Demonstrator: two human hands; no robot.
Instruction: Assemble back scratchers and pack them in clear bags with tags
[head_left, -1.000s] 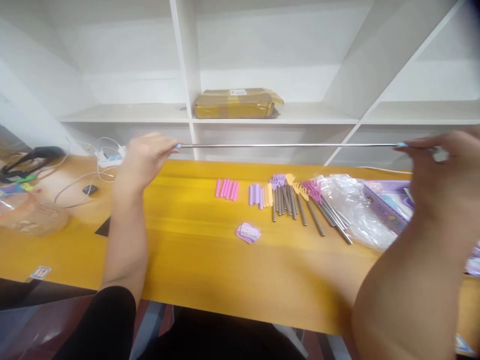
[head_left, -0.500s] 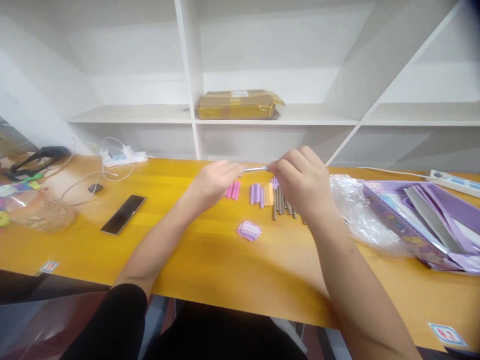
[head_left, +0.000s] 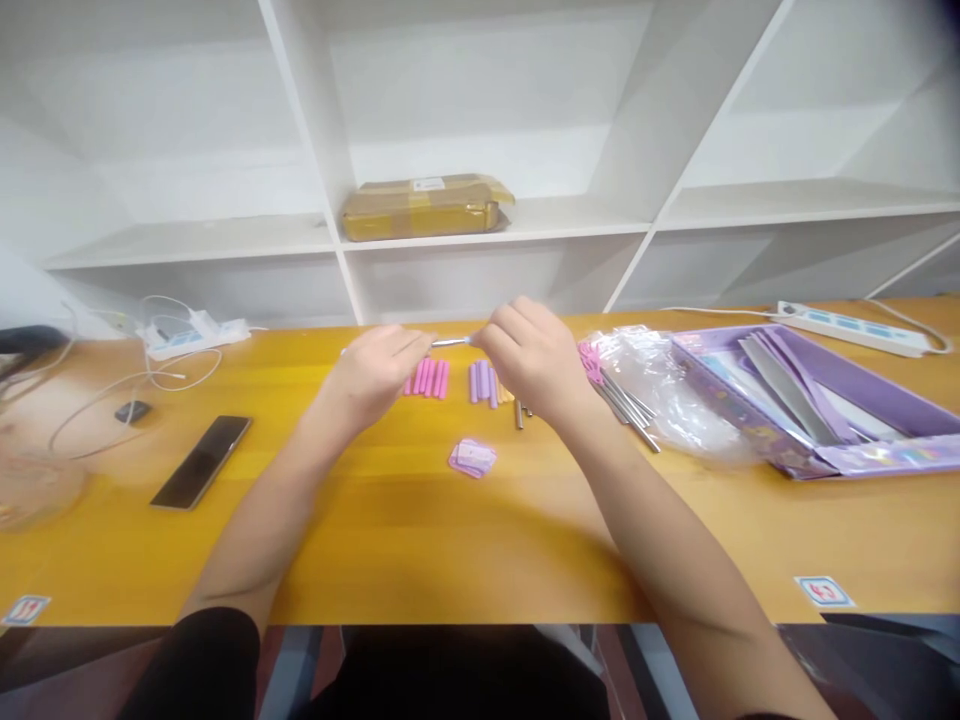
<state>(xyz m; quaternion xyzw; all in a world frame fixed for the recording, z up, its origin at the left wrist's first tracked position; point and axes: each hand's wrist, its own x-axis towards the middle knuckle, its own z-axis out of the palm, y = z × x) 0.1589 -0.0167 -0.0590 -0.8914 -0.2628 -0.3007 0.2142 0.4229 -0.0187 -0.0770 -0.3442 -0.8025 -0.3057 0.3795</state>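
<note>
Left hand [head_left: 376, 375] and right hand [head_left: 531, 360] are pinching closed on a thin metal rod [head_left: 451, 342], holding it roughly level above the table [head_left: 450, 560]. Front-edge stickers [head_left: 823, 592] are showing red marks, too blurred to read; carton [head_left: 412, 214] label [head_left: 429, 184] is looking illegible too.

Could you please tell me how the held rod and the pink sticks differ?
The rod is shiny silver where it shows; the sticks are pink. The rod is held by the left hand and right hand; the sticks lie on the table. The rod runs sideways; the sticks point away from the person. Both look straight.
</note>
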